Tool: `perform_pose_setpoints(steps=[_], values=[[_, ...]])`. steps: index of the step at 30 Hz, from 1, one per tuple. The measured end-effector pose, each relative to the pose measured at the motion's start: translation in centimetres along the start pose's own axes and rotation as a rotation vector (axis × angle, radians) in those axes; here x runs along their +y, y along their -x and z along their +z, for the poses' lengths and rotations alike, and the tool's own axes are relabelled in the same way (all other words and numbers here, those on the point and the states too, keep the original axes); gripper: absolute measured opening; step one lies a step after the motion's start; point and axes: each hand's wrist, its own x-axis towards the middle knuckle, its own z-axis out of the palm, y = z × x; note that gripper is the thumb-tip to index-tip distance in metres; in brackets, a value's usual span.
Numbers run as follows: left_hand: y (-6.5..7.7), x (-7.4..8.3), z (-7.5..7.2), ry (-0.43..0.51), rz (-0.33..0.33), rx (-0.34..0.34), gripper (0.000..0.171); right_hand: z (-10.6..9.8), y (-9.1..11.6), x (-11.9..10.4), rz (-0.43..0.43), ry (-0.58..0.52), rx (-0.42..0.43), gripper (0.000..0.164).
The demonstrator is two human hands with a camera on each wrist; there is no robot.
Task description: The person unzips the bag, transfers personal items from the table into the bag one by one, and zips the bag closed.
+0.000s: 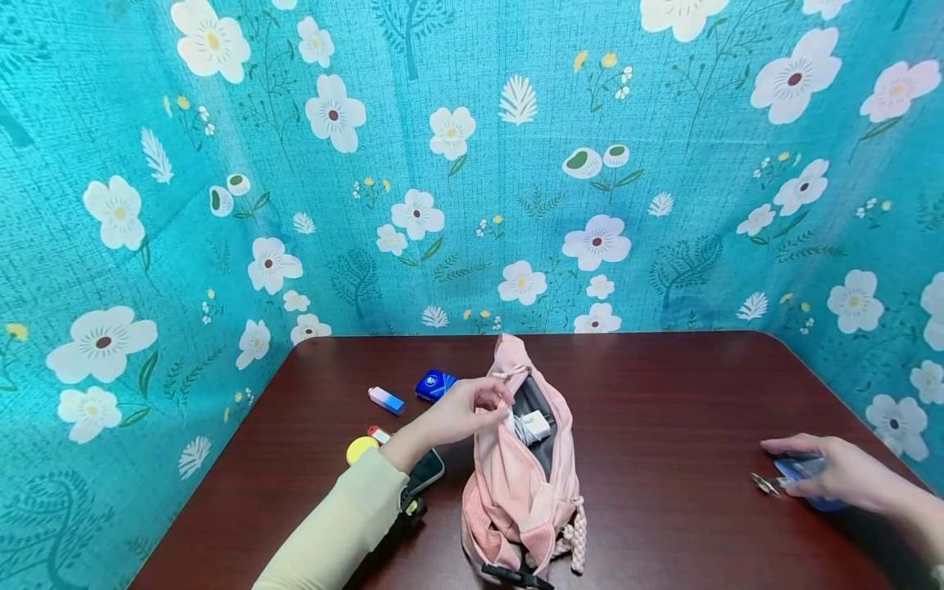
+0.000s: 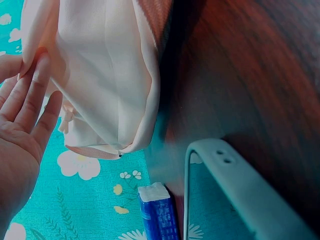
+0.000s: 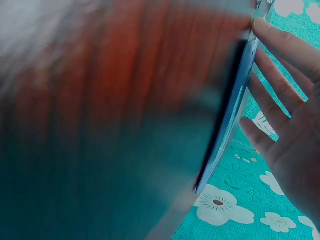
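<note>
Pink fabric bag (image 1: 509, 483), lower centre of frame, mouth open, white plug charger (image 1: 534, 426) inside. Left hand (image 1: 468, 407) pinches its rim. Right hand (image 1: 848, 471), lower right, grips a flat, translucent blue item (image 1: 800, 468) between thumb and fingers; small silvery metal piece (image 1: 764, 485) at its left end. Step, my read: bag steadied, blue item taken up. Next move calls for a firm pinch, rim spread. Can't tell if item's lifted.

Blue-green cloth (image 1: 472, 49) with white flowers (image 1: 596, 242), leaves (image 1: 519, 100) and little trees (image 1: 686, 266) hangs behind the worktop (image 1: 664, 410) and along both its sides. The worktop is dark red-brown and shiny, with rounded back corners.
</note>
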Motion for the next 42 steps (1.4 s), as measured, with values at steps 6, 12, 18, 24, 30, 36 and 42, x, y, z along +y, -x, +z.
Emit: perform_pose_setpoints(steps=[6,12,18,24,30,36,42], values=[[0.0,0.1,0.0,0.002,0.003,0.004,0.018,-0.1,-0.5,-0.6,0.003,-0.058,-0.011,0.069],[0.2,0.7,0.0,0.013,0.001,0.021,0.013,-0.3,-1.7,-1.1,-0.065,-0.025,0.006,0.054],[0.8,3.2,-0.5,0.034,-0.005,0.016,0.013,-0.6,-2.6,-1.4,-0.16,0.025,0.053,0.03],[0.9,3.8,-0.7,0.031,-0.03,0.0,0.013,-0.3,-3.4,-2.1,-0.152,0.036,0.035,0.023],[1.0,3.5,-0.6,0.032,-0.025,-0.003,0.014,-0.3,-3.6,-2.4,-0.117,-0.008,-0.005,0.029],[0.7,2.5,-0.3,0.04,-0.027,-0.003,0.014,-0.7,-2.2,-1.6,-0.083,-0.039,-0.018,0.048],[0.0,0.2,0.2,0.026,-0.039,0.006,0.019,-1.1,-0.6,0.1,0.017,-0.008,-0.022,0.063]])
